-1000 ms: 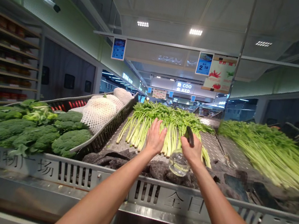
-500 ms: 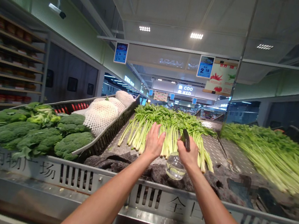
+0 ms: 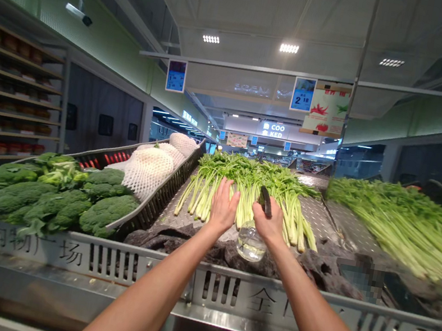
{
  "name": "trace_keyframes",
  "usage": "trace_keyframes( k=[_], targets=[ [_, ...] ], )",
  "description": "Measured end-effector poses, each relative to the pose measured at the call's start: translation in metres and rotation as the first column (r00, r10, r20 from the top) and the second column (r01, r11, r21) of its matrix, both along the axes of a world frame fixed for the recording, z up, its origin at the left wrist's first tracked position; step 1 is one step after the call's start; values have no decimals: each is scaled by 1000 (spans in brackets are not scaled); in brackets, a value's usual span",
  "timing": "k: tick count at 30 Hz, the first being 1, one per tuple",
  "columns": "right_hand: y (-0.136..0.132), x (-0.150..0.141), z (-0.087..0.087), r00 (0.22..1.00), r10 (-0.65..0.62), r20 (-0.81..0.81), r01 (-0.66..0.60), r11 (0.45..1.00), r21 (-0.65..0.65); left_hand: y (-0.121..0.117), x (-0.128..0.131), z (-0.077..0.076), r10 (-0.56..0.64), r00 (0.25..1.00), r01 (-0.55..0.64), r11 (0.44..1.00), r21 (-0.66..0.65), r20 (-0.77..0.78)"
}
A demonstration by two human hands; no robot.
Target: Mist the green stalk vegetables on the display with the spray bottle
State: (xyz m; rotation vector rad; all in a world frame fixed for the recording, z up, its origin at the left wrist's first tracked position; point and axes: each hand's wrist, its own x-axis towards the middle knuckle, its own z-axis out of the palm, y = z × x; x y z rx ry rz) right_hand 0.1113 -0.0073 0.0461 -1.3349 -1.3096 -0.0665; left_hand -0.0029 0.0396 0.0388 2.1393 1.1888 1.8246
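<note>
My right hand point(image 3: 270, 220) grips a spray bottle point(image 3: 251, 241) with a black spray head and a clear round body holding some liquid. The bottle is over the dark crumpled cloth at the front of the display, its head toward the leafy stalks. My left hand point(image 3: 224, 205) is held flat with fingers stretched, just in front of the green celery-like stalks point(image 3: 203, 196); whether it touches them I cannot tell. The stalks lie side by side on a perforated metal shelf point(image 3: 165, 214), leaves at the back and cut ends toward me.
Left of the stalks, a black crate wall point(image 3: 164, 195) borders broccoli point(image 3: 27, 200) and net-wrapped produce point(image 3: 149, 170). A grey slotted rail point(image 3: 225, 287) runs along the front. At right, a mirror point(image 3: 371, 237) reflects the greens. Price signs point(image 3: 303, 95) hang above.
My right hand and the spray bottle have shifted slightly left, closer to my left hand. My left hand has moved a little left and stays stretched out.
</note>
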Motion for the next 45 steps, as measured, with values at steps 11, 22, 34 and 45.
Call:
trace_keyframes(
  k=[11,22,34,45],
  targets=[
    [-10,-9,2,997,73,-21,-73,997,9,0,-12,-2,33,999,-33,999,-9,7],
    [-4,-20,0,990,136,-21,-135,990,48,3,-21,-4,50,999,-50,999,5,12],
    [-3,-28,-1,988,146,-48,-145,989,25,5,-32,-4,59,997,-59,998,10,41],
    [0,-45,-2,973,229,-11,-229,974,-1,14,-58,-5,132,990,-133,991,12,49]
  ],
)
